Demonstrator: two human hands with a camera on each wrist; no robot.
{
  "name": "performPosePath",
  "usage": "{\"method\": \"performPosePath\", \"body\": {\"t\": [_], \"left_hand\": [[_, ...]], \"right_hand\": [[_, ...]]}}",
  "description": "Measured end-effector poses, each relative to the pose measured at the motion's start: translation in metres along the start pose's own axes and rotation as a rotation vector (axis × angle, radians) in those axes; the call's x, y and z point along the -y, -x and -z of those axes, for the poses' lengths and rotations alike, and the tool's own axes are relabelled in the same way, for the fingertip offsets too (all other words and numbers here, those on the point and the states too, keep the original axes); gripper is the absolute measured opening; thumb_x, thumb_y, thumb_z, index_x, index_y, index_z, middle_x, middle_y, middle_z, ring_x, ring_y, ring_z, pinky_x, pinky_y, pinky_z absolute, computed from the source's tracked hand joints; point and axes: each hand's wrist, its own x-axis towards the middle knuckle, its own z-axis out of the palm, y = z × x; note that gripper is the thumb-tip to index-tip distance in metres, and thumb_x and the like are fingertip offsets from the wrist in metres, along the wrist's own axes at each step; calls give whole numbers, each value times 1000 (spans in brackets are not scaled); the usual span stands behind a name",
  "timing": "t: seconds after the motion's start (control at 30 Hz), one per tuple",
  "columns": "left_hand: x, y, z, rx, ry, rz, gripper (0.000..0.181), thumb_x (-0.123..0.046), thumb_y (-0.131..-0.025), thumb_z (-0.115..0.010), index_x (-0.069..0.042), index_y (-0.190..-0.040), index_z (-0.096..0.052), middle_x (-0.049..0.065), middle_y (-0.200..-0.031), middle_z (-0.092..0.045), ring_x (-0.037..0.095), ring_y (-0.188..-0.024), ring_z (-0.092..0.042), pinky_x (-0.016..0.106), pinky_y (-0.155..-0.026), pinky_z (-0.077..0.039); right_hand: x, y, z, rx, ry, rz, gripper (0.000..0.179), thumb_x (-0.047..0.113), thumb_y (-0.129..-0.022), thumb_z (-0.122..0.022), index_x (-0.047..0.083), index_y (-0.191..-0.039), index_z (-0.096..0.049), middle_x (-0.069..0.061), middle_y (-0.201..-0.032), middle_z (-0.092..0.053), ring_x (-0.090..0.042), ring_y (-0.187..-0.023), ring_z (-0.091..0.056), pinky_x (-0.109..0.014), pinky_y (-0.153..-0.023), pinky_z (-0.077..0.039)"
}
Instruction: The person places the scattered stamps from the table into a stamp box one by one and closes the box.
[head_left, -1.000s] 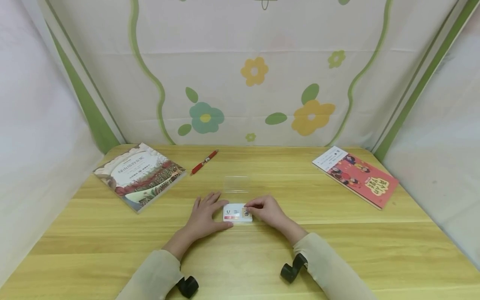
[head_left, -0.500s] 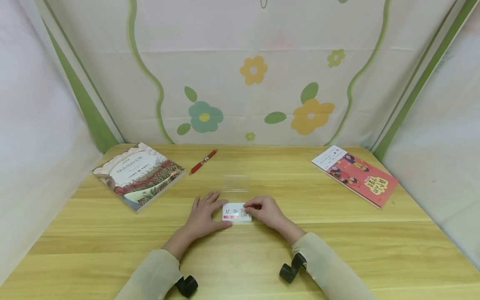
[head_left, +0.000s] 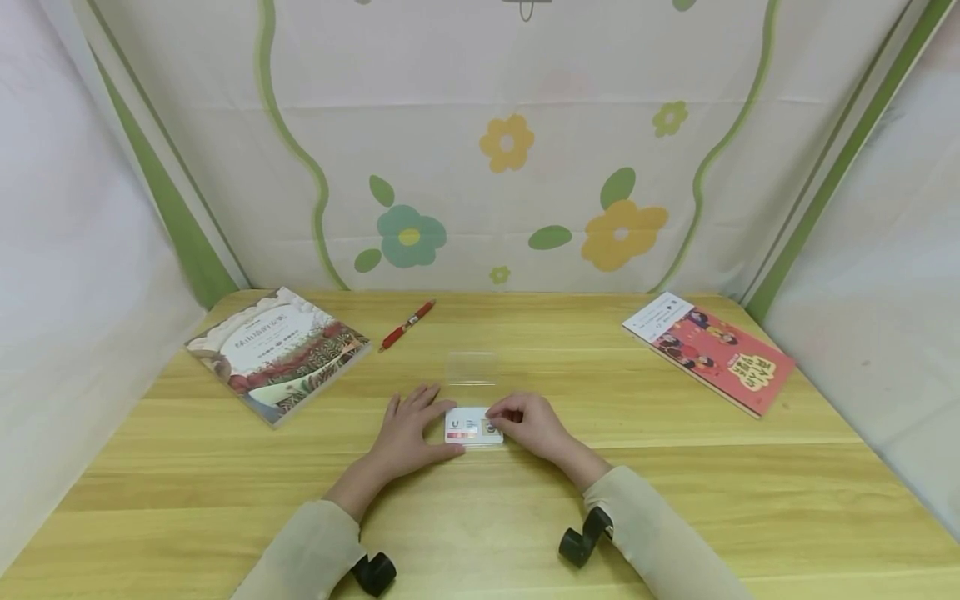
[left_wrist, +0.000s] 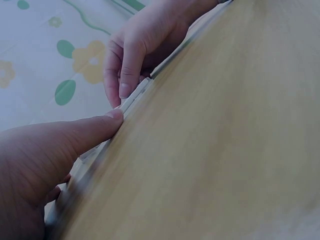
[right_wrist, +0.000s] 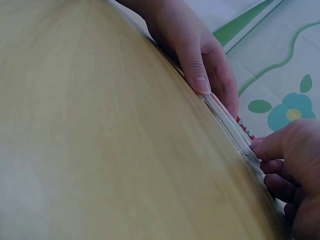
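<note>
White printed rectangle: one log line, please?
Left hand: holds white printed rectangle; right hand: at its right end; clear rectangular piece: lies beyond

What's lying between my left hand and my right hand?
A white printed card, with clear plastic along its near edge. The head view shows it best: your left hand touches one end, your right hand the other.

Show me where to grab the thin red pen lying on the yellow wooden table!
Probably best to pinch the thin red pen at its middle, coming from above and squeezing its two long sides. It's slim and lies flat, slanting, on the yellow wooden table, with nothing seen touching its sides. The left hand is nearer, but it's holding the small flat white rectangle.
</note>
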Motion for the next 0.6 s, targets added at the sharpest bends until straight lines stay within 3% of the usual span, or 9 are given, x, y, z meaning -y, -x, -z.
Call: {"method": "performPosePath", "body": {"t": [0.4,0.6], "left_hand": [[1,0,1,-6,5,-2,67,-55,-68,-63,-17,-122,-51,12,-135,-30,29,-125,-18,53,-97,-1],[2,1,1,7,8,-5,70,-57,-68,-61,-17,-123,-50,12,-136,-30,29,-125,-18,53,-96,-1]], "right_hand": [[2,-1,2,-1,-33,-16,8,7,-78,-63,9,-83,-69,5,-76,-57,-11,-64,-46,-23,-54,-39],[-2,-1,4,-4,-99,-75,9,8,-78,-63,10,-84,-69,2,-82,-60,-13,-69,-49,-25,-59,-42]]}}
